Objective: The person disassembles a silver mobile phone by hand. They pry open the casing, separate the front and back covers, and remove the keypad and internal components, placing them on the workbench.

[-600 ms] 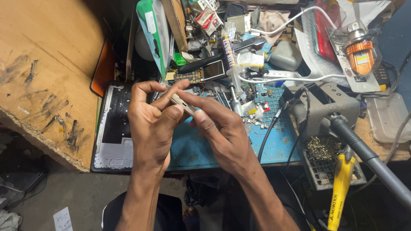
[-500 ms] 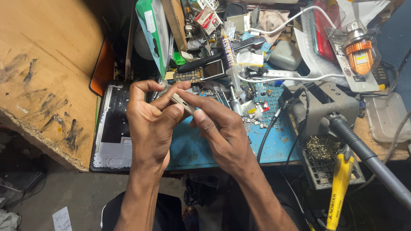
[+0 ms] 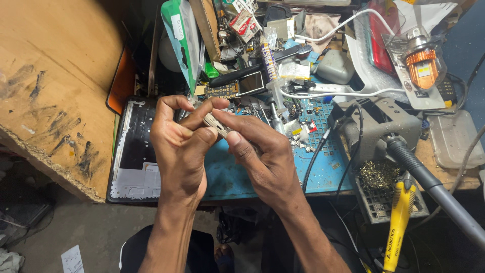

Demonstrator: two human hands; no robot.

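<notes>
A small pale part point(image 3: 216, 123), possibly a phone component, is pinched between the left hand point(image 3: 183, 146) and right hand point(image 3: 262, 154) above a blue work mat point(image 3: 237, 177) on a cluttered bench

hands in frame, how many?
2. The left hand and the right hand meet over the blue work mat, both pinching one small pale flat part between their fingers. No other person's hand shows.
</notes>
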